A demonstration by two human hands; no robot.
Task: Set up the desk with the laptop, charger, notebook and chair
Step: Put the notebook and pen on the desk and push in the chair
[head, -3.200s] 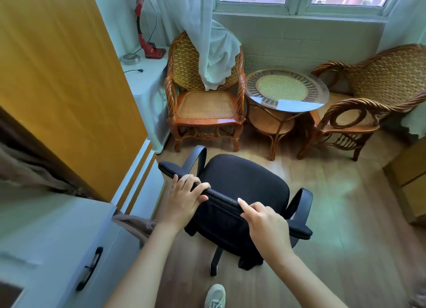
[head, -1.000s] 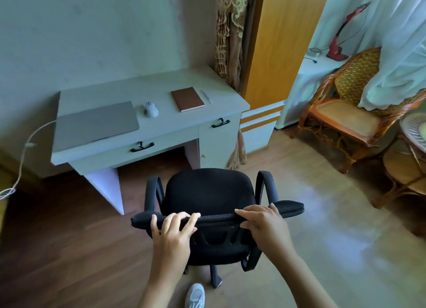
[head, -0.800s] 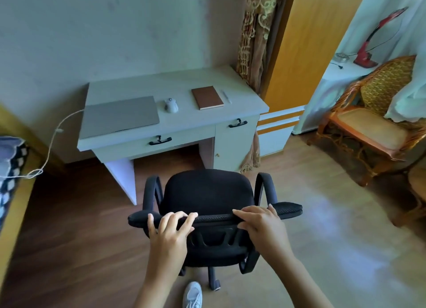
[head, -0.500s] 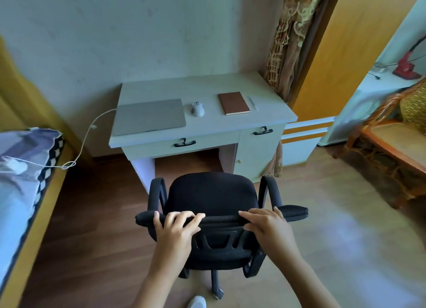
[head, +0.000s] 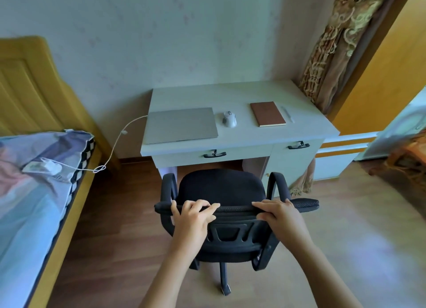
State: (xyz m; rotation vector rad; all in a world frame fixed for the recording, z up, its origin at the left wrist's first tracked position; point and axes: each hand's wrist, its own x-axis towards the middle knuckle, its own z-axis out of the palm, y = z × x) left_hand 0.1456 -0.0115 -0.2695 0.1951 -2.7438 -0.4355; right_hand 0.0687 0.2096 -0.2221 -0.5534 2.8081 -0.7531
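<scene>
A black office chair (head: 221, 188) stands on the floor facing the white desk (head: 309, 128), its seat close to the kneehole. My left hand (head: 192, 220) and my right hand (head: 280, 216) both grip the top edge of its backrest. On the desk lie a closed grey laptop (head: 181, 125), a white mouse (head: 229, 118), a brown notebook (head: 267, 113) and a pen (head: 287, 114). A white charger cable (head: 115, 146) runs from the laptop's left side to the charger block (head: 49, 167) on the bed.
A bed (head: 27, 206) with a yellow wooden frame fills the left side. A patterned curtain (head: 332, 45) and an orange wardrobe (head: 391, 72) stand right of the desk. A wicker chair (head: 410, 155) sits at the far right. Wooden floor surrounds the office chair.
The chair has been turned from the window area and rolled toward the desk, now centred before the kneehole. Both hands stay on the backrest. The view swung left, revealing the bed.
</scene>
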